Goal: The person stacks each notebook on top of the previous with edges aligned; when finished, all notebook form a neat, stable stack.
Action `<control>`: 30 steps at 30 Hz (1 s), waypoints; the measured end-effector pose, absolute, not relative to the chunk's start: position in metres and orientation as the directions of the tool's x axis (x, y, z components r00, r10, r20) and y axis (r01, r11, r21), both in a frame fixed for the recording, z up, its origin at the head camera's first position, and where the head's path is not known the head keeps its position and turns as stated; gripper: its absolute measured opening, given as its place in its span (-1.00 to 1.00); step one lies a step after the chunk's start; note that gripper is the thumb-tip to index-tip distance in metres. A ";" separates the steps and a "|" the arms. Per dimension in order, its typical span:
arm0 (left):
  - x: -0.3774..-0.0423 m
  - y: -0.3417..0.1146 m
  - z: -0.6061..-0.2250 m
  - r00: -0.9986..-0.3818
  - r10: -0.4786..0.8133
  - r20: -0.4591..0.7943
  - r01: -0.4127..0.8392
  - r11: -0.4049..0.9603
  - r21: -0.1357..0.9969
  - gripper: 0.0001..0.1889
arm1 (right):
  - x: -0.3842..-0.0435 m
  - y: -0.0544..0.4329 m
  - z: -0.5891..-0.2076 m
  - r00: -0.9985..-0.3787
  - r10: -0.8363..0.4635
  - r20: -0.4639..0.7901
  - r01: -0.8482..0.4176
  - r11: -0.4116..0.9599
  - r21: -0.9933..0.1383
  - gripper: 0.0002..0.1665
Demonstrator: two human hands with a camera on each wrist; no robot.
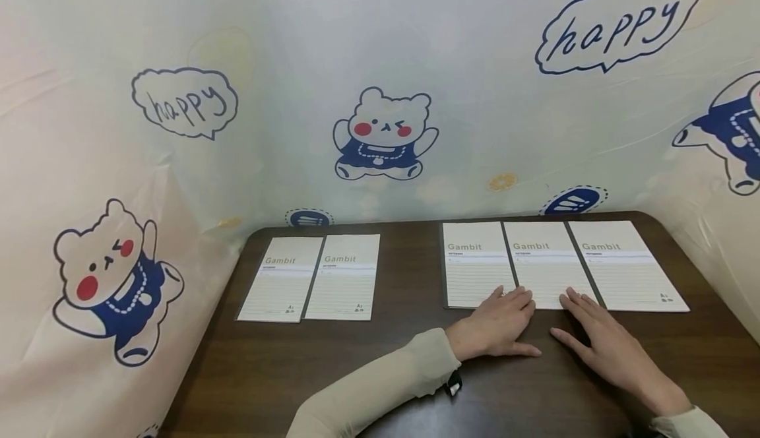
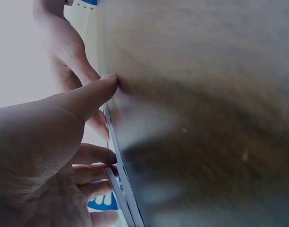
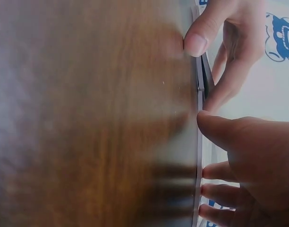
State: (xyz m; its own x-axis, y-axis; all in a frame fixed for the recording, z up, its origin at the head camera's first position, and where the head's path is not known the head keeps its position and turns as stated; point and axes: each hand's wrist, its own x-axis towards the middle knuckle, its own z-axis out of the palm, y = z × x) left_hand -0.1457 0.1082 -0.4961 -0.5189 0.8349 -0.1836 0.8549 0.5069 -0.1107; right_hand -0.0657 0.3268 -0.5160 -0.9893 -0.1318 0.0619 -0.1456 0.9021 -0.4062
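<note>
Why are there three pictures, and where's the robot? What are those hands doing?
There's no robot here! These are a person's two bare hands. The big picture comes from a camera on the person's head, looking forward and down. The other two come from cameras on the left and right wrists, so they look sideways and close up.

On the brown table lie five notebooks marked "Gambit": two on the left, three side by side on the right. Behind is a sheet with bears and the word "happy".

The left hand and right hand rest by the near edge of the group of three, fingers touching it. Neither hand seems to be gripping anything.
</note>
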 end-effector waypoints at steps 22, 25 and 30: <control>-0.102 0.102 -0.495 -0.382 0.902 -0.200 0.916 0.341 -0.210 -0.07 | -0.013 0.326 -0.520 -0.994 -0.096 -0.055 -0.062 0.897 -0.437 -0.03; -0.096 0.101 -0.495 -0.359 0.912 -0.201 0.925 0.319 -0.206 -0.07 | -0.007 0.328 -0.524 -0.994 -0.088 -0.059 -0.055 0.906 -0.420 -0.03; -0.086 0.099 -0.494 -0.322 0.925 -0.202 0.941 0.289 -0.179 -0.09 | 0.005 0.331 -0.532 -0.995 -0.091 -0.036 -0.070 0.919 -0.388 -0.04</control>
State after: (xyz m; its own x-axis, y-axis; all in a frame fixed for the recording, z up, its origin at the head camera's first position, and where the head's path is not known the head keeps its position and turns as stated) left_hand -0.0861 0.0993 -0.4935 -0.3222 0.9248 -0.2024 0.9406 0.2886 -0.1788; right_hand 0.0047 0.3309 -0.5319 -0.9952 -0.0908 -0.0360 -0.0698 0.9191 -0.3878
